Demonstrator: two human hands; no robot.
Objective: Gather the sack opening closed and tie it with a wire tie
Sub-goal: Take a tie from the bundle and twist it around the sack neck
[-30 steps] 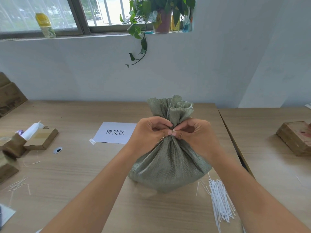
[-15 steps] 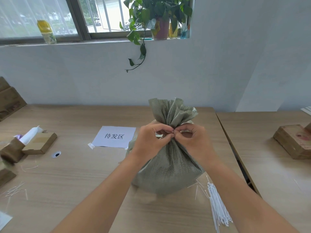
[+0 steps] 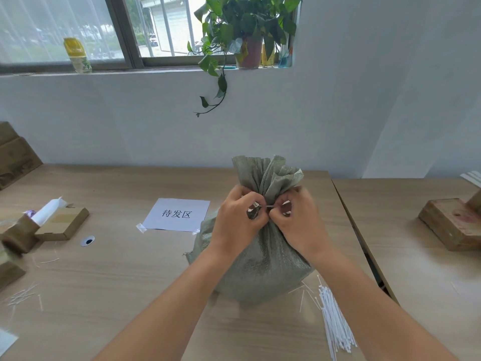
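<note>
Pinching horizontal wire tie (image 3: 268, 206), sack (image 3: 263, 259) upright

Matt, coarse woven-plastic sack (image 3: 263, 259) stands on a smooth wood-grain table (image 3: 125, 277).

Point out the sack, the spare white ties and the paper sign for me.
sack (image 3: 263, 259), head view, woven front of its body
spare white ties (image 3: 335, 321), head view, middle of the bundle
paper sign (image 3: 177, 214), head view, its printed centre

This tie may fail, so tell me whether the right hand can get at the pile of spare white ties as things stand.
Probably yes: the spare ties lie uncovered just below the right hand, but it must first release the sack neck.
</note>
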